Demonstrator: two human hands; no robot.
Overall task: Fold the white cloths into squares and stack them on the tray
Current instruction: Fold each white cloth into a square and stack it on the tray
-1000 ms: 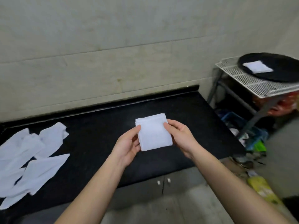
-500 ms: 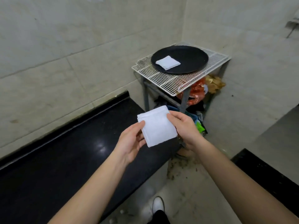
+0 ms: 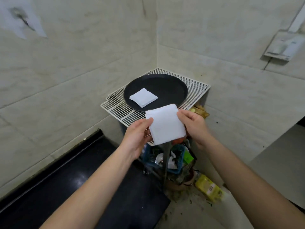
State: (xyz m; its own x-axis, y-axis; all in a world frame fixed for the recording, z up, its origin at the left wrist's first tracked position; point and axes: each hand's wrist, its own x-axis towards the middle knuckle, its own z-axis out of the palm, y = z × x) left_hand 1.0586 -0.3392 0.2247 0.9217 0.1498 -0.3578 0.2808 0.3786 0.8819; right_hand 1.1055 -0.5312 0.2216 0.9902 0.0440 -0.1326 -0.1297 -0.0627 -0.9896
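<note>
While pinched at both edges, folded cloth [image 3: 166, 125] between left hand [image 3: 136, 138] and right hand [image 3: 194, 124], near tray [image 3: 166, 83].

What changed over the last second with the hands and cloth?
The person has turned from the black counter and carried the folded cloth toward the round black tray on the wire rack; it now hovers at the tray's near rim. Unchanged: left hand and right hand pinch its sides; the cloth on the tray lies unmoved.

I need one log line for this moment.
left hand: pinches held cloth | right hand: pinches held cloth | tray: one folded cloth on it
</note>
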